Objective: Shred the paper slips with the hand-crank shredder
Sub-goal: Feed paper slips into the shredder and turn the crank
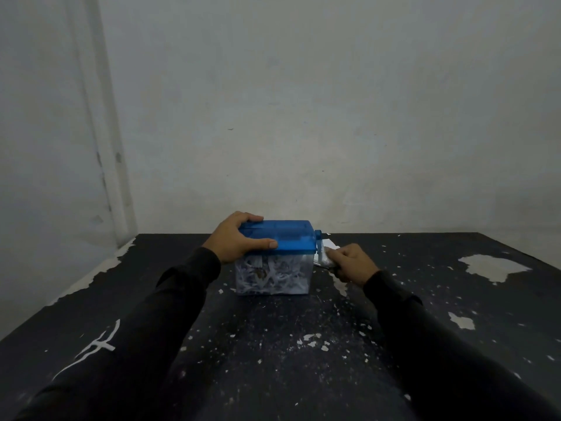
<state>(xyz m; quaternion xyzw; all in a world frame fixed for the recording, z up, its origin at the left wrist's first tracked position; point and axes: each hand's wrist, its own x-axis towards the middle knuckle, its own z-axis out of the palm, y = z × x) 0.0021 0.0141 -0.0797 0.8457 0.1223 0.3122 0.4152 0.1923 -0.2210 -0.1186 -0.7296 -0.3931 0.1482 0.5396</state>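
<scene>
My left hand (236, 238) grips the blue lid (282, 237) of the shredder (273, 259), which sits mid-desk (273, 344), its clear bin full of shreds (273, 276). My right hand (353, 262) pinches the crank (321, 253) on its right side.

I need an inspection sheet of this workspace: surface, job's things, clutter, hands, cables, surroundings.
Surface: black table, paint chipped and flaked in pale patches.
Job's things: shredder with blue lid on a clear bin holding white shreds; crank on its right side; white paper behind the crank.
Clutter: nothing seen.
Hands: left hand grips the lid; right hand holds the crank handle.
Cables: nothing seen.
Surroundings: bare pale wall.
</scene>
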